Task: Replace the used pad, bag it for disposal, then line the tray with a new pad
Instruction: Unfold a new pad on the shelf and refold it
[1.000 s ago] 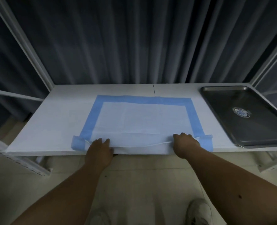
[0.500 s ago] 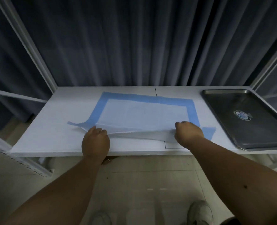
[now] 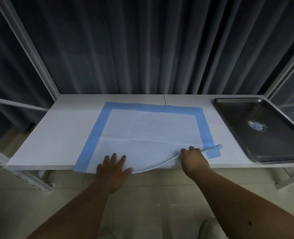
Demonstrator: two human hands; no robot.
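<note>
Nearest, two bare forearms reach forward over a pale floor, with a light-coloured shoe (image 3: 211, 229) dimly visible below the right arm. At the front edge of the white table (image 3: 56, 135), the left hand (image 3: 112, 169) lies flat with fingers spread wide, palm down on the near margin of the pad (image 3: 146, 128). The right hand (image 3: 193, 158) is curled, its fingers pinched on the pad's near right edge, which is lifted off the table so the white underside curves up in a fold; the blue corner just beside that hand curls over.

The pad is a white absorbent sheet with a blue border along its left, far and right sides, faint fold creases crossing its middle. It lies spread on the middle of the table, long axis running left to right, its near edge overhanging the table's front slightly by the left hand.

Well apart to the right, a dark metal tray (image 3: 229, 107) sits flat at the table's right end, with a round blue-and-white emblem in its middle. White shelving uprights (image 3: 30, 54) frame both sides, and dark pleated curtains (image 3: 142, 45) hang behind the table.
</note>
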